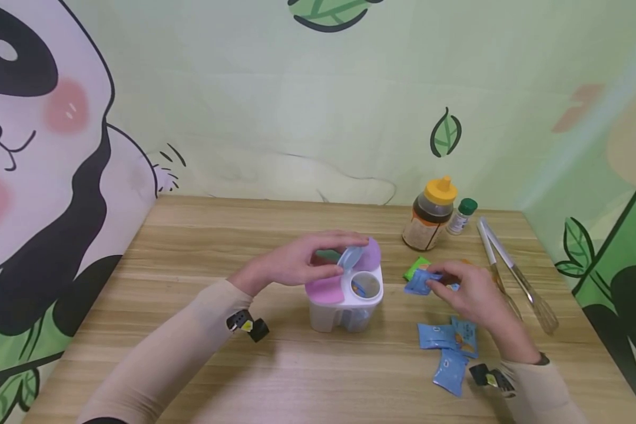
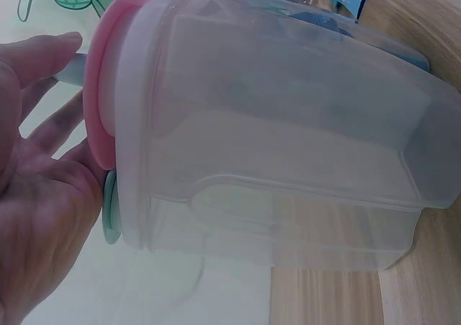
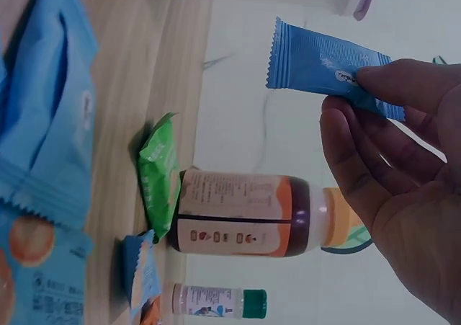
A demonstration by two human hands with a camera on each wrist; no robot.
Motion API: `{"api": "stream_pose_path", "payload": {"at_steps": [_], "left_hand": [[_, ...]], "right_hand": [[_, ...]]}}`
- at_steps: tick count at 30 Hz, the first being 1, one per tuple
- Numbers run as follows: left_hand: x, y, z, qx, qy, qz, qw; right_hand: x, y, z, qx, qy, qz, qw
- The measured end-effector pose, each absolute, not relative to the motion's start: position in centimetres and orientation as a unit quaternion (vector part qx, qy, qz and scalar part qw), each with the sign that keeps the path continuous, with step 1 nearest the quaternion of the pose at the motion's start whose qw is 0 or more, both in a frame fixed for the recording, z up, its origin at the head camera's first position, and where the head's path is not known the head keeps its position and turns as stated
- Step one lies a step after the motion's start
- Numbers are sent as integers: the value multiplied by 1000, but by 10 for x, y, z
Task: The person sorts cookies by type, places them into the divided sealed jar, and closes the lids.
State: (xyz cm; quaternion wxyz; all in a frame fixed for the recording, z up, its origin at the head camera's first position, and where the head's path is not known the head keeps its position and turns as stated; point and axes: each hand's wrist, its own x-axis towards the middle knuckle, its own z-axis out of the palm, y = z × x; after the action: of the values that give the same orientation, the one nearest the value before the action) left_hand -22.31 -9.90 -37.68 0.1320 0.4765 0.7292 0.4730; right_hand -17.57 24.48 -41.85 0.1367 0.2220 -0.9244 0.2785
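My left hand [image 1: 302, 259] is at the top of a translucent box [image 1: 325, 318], with the raised blue flap lid [image 1: 351, 257] between thumb and fingers. Below that flap, a round opening [image 1: 368, 285] shows something blue inside. Pink lids [image 1: 325, 291] lie flat on the white rim, and a green lid [image 2: 111, 208] is partly hidden by the hand. To the right of the box, my right hand [image 1: 469, 291] pinches a small blue snack packet [image 3: 324, 64] above the table, between thumb and fingertips.
Several blue packets [image 1: 437, 337] lie in front of my right hand. A green packet [image 3: 160, 174] lies behind it. A yellow-capped bottle [image 1: 429, 221] and a small green-capped bottle [image 1: 460, 219] stand at the back. Metal tongs [image 1: 519, 277] lie at the right. A printed wall borders the wooden table [image 1: 217, 235].
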Motion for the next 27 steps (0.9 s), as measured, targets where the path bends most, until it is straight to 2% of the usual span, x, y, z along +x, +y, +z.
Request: {"api": "stream_pose_path", "payload": {"at_steps": [27], "left_hand": [[-224,-99,-378,482,734,464,121]], "right_hand": [[-166,224,-392,257,-880,354,187]]}}
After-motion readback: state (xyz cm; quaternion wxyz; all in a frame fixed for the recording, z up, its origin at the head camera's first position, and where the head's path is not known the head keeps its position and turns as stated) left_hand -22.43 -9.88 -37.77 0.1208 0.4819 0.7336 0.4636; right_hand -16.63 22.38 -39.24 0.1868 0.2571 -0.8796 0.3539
